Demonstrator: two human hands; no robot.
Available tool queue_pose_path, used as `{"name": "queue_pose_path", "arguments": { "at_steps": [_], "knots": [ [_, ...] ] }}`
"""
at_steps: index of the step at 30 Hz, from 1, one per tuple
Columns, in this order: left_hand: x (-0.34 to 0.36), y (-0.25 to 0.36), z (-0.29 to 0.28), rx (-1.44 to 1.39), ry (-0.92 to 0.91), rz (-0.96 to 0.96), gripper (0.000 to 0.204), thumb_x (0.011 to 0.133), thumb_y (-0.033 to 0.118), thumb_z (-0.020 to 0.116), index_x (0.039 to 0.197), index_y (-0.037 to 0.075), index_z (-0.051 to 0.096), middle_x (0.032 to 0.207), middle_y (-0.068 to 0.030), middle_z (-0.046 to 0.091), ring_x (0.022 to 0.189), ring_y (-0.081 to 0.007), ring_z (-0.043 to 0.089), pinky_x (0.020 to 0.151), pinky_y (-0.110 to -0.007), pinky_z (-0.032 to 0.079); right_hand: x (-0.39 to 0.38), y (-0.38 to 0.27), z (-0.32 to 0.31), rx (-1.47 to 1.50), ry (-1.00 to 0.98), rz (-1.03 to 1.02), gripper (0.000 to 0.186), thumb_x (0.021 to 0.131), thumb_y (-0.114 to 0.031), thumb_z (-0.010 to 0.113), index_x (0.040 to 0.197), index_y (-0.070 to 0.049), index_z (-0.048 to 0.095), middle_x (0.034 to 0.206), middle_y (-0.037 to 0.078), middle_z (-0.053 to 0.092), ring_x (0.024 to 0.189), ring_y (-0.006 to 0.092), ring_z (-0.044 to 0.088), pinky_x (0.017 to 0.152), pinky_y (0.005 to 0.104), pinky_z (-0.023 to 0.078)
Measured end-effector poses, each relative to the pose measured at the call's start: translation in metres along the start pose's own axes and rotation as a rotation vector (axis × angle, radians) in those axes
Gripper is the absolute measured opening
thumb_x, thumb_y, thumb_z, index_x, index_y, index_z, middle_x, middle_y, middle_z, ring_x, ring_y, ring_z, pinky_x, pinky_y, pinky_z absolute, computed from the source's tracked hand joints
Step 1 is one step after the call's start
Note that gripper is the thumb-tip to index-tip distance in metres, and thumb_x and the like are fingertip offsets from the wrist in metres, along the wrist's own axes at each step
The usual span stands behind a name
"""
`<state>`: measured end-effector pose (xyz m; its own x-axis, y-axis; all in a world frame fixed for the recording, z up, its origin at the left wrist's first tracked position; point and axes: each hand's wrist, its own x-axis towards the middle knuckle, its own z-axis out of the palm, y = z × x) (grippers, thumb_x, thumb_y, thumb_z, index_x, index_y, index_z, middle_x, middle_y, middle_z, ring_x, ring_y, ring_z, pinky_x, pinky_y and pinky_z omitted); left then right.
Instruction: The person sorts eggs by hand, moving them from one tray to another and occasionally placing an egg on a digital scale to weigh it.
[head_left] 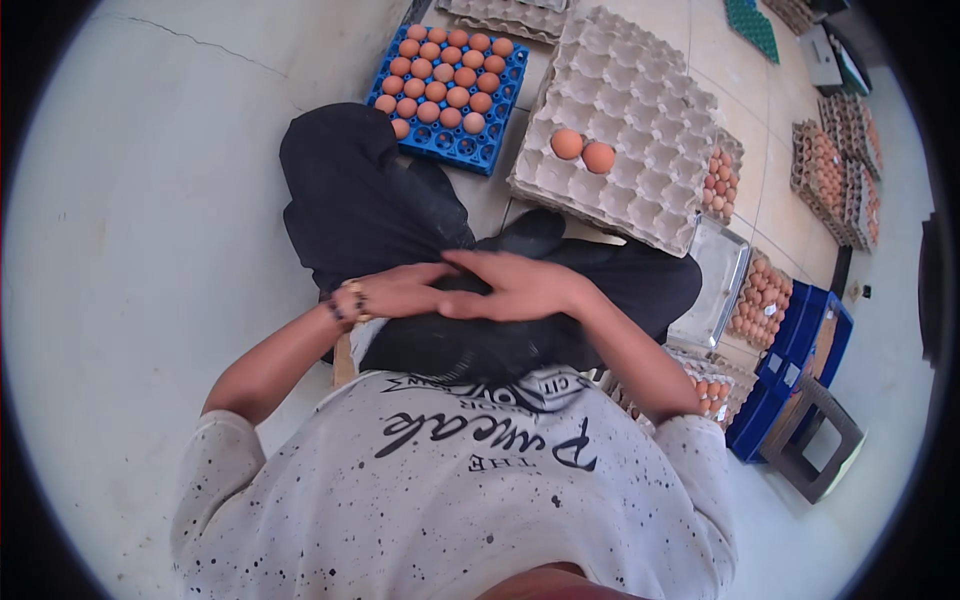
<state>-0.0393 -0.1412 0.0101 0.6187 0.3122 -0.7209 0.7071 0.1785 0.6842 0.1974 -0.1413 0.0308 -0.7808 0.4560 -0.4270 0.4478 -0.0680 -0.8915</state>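
My left hand [398, 292], with bracelets at its wrist, lies flat over my lap with its fingers stretched toward the right. Reaching in from the other side, my right hand [520, 286] has its fingers apart and overlaps the left fingertips, somewhat blurred. I see nothing held in either hand. Beyond my knees, a blue plastic egg tray [517, 75] carries rows of brown eggs [443, 73]. To its right, a stack of grey pulp egg trays [640, 110] has two brown eggs, a left egg [567, 144] and a right egg [598, 157], on top.
A metal tray [715, 275] lies right of my knee, near a tray of eggs [762, 300] and blue crates [775, 400]. More egg trays [825, 165] are stacked far right. A green tray [752, 30] lies at the back. A pale wall or floor surface [150, 250] fills the left.
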Motion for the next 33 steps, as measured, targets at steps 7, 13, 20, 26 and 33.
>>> {"name": "queue_pose_path", "arguments": {
  "at_steps": [7, 13, 20, 26, 33],
  "knots": [
    [0.065, 0.064, 0.018, -0.203, -0.592, -0.012, 0.084, 0.086, 0.053, 0.066, 0.145, -0.001, 0.041, 0.132, -0.0286, 0.056, 0.124, -0.0321, 0.055, 0.104, -0.039, 0.043, -0.117, 0.075, 0.044, 0.503, 0.04, 0.205, 0.108, 0.076, -0.038, 0.081, 0.154, 0.0, 0.016, 0.131, 0.025, 0.055, 0.128, 0.0305, 0.051, 0.109, 0.041, 0.037],
    [0.086, 0.081, 0.083, 0.073, -0.843, 0.669, 0.08, 0.083, 0.036, 0.075, 0.147, 0.001, 0.041, 0.133, -0.0272, 0.056, 0.119, -0.0322, 0.058, 0.101, -0.038, 0.045, -0.17, 0.097, 0.115, 0.878, -0.077, 0.462, 0.08, 0.077, -0.011, 0.075, 0.144, -0.002, 0.031, 0.12, 0.021, 0.058, 0.11, 0.0277, 0.058, 0.105, 0.0437, 0.044],
    [0.124, 0.066, 0.193, 0.237, -1.095, 0.75, 0.075, 0.082, 0.036, 0.074, 0.135, -0.006, 0.041, 0.115, -0.0224, 0.062, 0.108, -0.0299, 0.06, 0.093, -0.039, 0.048, -0.198, 0.109, 0.178, 1.681, -0.048, 0.709, 0.056, 0.088, -0.021, 0.064, 0.133, 0.007, 0.045, 0.116, 0.02, 0.062, 0.101, 0.0324, 0.065, 0.086, 0.0482, 0.058],
    [0.136, 0.078, 0.177, 0.297, -1.233, 0.607, 0.069, 0.088, 0.047, 0.067, 0.127, -0.008, 0.056, 0.111, -0.0198, 0.068, 0.101, -0.0241, 0.063, 0.089, -0.036, 0.049, -0.182, 0.152, 0.283, 1.302, 0.061, 0.693, 0.058, 0.088, -0.031, 0.064, 0.13, 0.006, 0.049, 0.113, 0.019, 0.064, 0.104, 0.0286, 0.065, 0.081, 0.0459, 0.058],
    [0.097, 0.065, -0.027, 0.018, -0.553, 0.546, 0.052, 0.101, 0.035, 0.055, 0.141, 0.003, 0.045, 0.106, -0.01, 0.071, 0.098, -0.0106, 0.064, 0.084, -0.027, 0.05, -0.143, 0.143, 0.317, 1.086, 0.079, 0.831, 0.057, 0.088, -0.027, 0.065, 0.131, 0.006, 0.048, 0.111, 0.02, 0.065, 0.102, 0.0277, 0.066, 0.08, 0.0437, 0.058]
  ]
}}
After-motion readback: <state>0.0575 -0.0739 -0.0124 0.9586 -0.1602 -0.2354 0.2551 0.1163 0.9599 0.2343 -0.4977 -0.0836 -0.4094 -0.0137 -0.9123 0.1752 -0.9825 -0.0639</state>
